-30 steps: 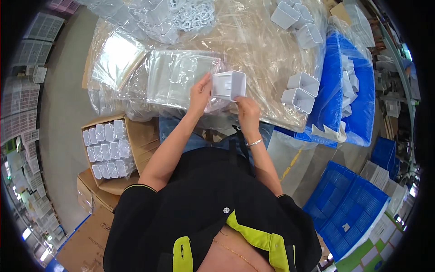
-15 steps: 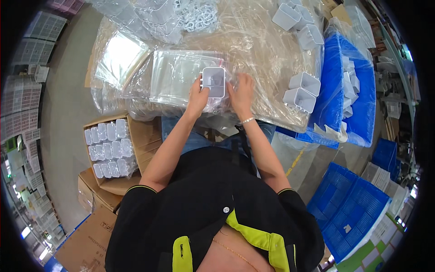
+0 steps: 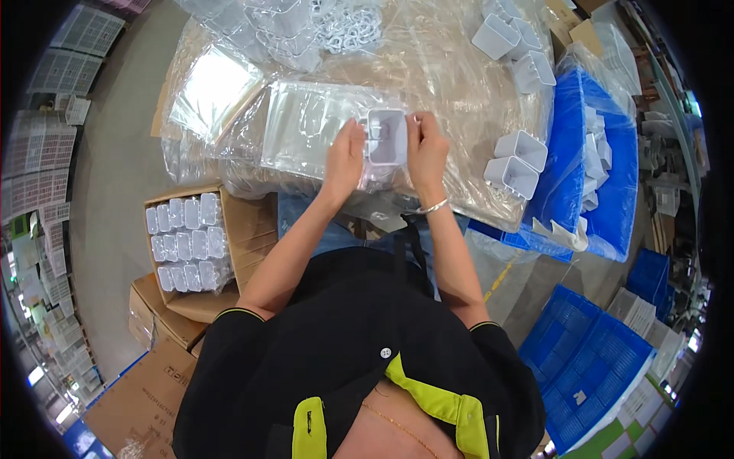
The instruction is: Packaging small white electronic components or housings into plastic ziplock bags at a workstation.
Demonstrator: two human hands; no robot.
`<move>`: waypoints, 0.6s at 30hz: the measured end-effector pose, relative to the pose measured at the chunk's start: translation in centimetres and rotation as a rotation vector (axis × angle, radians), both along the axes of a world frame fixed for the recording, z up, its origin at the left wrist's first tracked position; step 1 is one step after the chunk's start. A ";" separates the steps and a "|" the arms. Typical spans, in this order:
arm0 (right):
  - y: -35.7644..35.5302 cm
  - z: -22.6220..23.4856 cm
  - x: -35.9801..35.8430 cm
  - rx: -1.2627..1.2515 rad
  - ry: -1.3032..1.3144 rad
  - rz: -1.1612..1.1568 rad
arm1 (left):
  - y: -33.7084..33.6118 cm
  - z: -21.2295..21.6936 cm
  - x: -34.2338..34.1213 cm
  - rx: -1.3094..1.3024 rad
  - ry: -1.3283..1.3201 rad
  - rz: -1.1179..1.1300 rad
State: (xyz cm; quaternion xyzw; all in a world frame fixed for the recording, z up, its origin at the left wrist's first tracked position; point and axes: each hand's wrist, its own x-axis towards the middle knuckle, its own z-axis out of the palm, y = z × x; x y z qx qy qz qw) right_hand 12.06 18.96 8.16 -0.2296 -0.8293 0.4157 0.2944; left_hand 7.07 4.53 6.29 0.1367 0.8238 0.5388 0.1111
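Note:
A pale grey rectangular plastic container [image 3: 388,145] stands open side up on the front edge of a stack of clear plastic bags [image 3: 302,130]. Small tabs stick out from its left wall. Around its right rim my right hand [image 3: 428,153] is closed, fingertips against that wall. My left hand [image 3: 345,161] is at the container's left side, over the bags, with its fingers bent and pressed together; anything in them is hidden. Two more such containers [image 3: 516,164] stand side by side to the right on the film-covered table [image 3: 451,99].
At the far left lie shiny clear bags [image 3: 214,92]. White plastic hooks or links [image 3: 348,27] are heaped at the back, beside stacked containers [image 3: 267,30]. A blue bin [image 3: 612,222] stands right. An open carton [image 3: 248,229] of wrapped containers sits at lower left.
The container has shifted right relative to the bags. My right hand, apart from it before, has closed on its right side. My left hand has slid off its front left wall. The view has shifted slightly.

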 end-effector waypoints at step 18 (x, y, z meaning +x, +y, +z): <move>1.2 3.4 -1.8 0.387 0.070 0.091 | -1.7 5.9 -2.2 0.070 0.189 0.055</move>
